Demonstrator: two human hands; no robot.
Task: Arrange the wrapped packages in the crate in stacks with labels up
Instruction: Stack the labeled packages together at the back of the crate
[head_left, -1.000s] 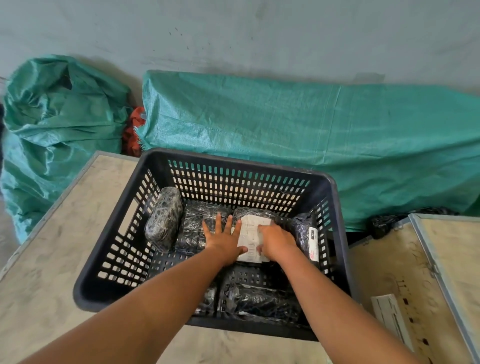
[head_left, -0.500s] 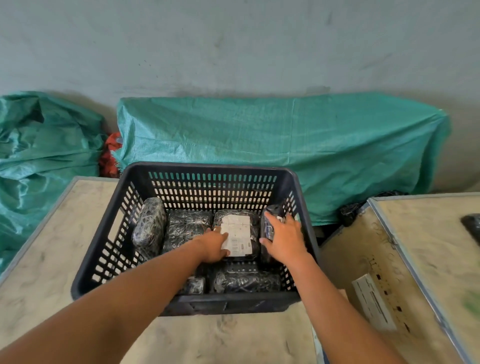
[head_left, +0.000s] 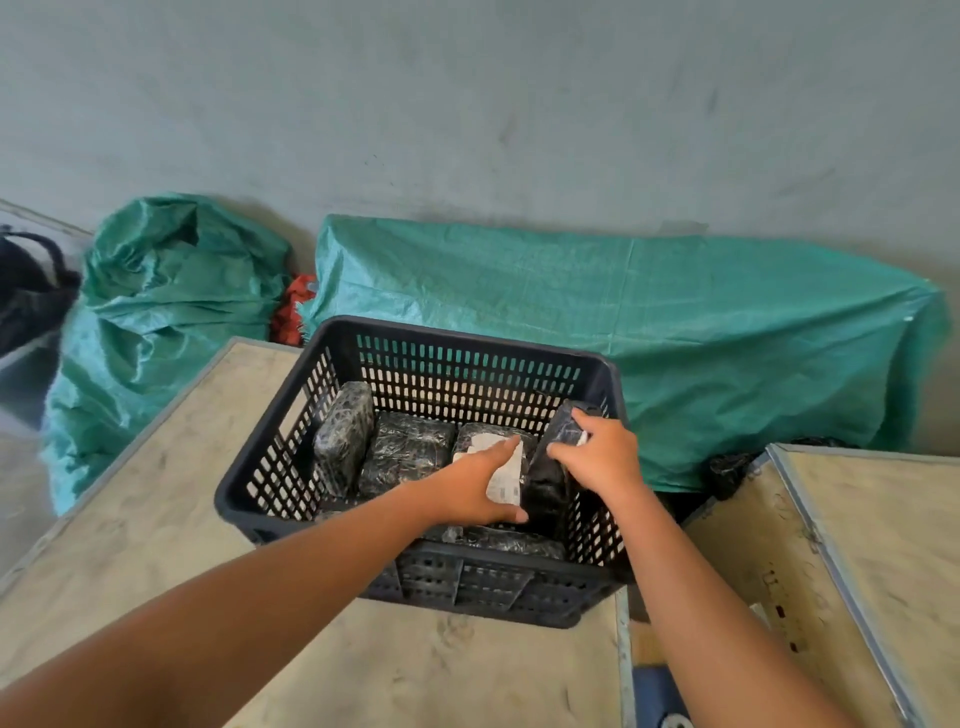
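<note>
A dark slotted plastic crate (head_left: 467, 340) stands on a pale wooden table and holds several packages wrapped in black film. My right hand (head_left: 602, 457) grips the top of a package standing on edge (head_left: 553, 467) against the crate's right wall. My left hand (head_left: 475, 486) lies flat on a package with a white label facing up (head_left: 498, 452), its fingers spread. Another wrapped package (head_left: 405, 452) lies flat to the left of it. At the far left one package (head_left: 343, 434) leans upright against the wall. A further package (head_left: 514, 540) lies near the front wall.
The pale table (head_left: 156, 509) extends left and in front of the crate. A second wooden surface (head_left: 857, 545) lies to the right across a narrow gap. Green woven sacks (head_left: 675, 332) lie along the grey wall behind, with a red item (head_left: 293, 312) between them.
My right hand left the labelled package, went to the upright one at the right wall and gripped it, tilting it up. My left hand slid right onto the label. The camera tilted up.
</note>
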